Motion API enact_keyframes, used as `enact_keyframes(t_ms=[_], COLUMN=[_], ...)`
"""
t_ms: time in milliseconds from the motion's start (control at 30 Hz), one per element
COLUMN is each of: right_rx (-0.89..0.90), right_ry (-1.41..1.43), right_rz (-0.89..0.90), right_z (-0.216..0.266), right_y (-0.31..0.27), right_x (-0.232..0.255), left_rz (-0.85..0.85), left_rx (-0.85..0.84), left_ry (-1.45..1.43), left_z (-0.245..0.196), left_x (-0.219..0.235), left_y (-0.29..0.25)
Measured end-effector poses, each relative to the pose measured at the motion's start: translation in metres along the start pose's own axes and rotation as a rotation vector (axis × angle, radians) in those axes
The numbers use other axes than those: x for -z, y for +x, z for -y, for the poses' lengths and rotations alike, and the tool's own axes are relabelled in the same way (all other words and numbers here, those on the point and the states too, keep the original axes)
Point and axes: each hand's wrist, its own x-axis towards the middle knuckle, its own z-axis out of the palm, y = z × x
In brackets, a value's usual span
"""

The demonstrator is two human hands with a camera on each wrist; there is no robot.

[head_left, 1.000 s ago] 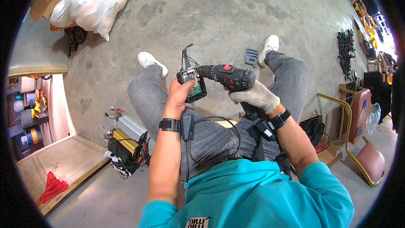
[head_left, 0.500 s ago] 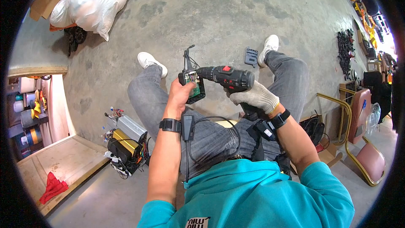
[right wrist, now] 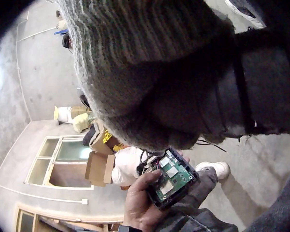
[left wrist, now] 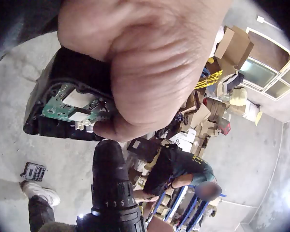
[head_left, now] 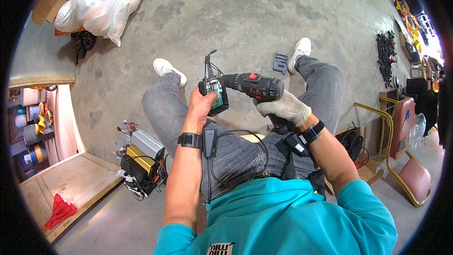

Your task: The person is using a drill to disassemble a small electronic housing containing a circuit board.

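My bare left hand grips a black plastic housing, open on one side, with its thumb over the green circuit board inside. Black cables come out of the housing's far end. A white knitted glove covers my right hand, which is wrapped around the handle of a black cordless drill. The drill lies level, pointing left, its chuck right at the housing's edge near my left thumb. The tip of the bit is hidden.
A dark plastic cover lies on the concrete floor beside the right shoe. Left of my legs sit metal boxes with wires. A chair stands at right, a white sack at far left. Another person bends over behind.
The housing has turned slightly in my left hand and shifted a little left. The drill has moved slightly left with it, its chuck staying at the housing.
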Motion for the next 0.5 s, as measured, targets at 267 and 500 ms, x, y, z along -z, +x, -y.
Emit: enact_keyframes(t_ms=[267,500], right_rx=[0.019,0.037], right_ry=[0.013,0.050], right_rz=[-0.005,0.019], right_z=[0.0013,-0.0049], right_y=[-0.0012,0.0008], right_x=[-0.0003,0.0007], left_rz=[0.000,-0.006], left_rx=[-0.013,-0.005], left_ry=[0.035,-0.003], left_z=[0.0000,-0.0018], left_x=[0.0005,0.0001], left_y=[-0.0001,-0.0011])
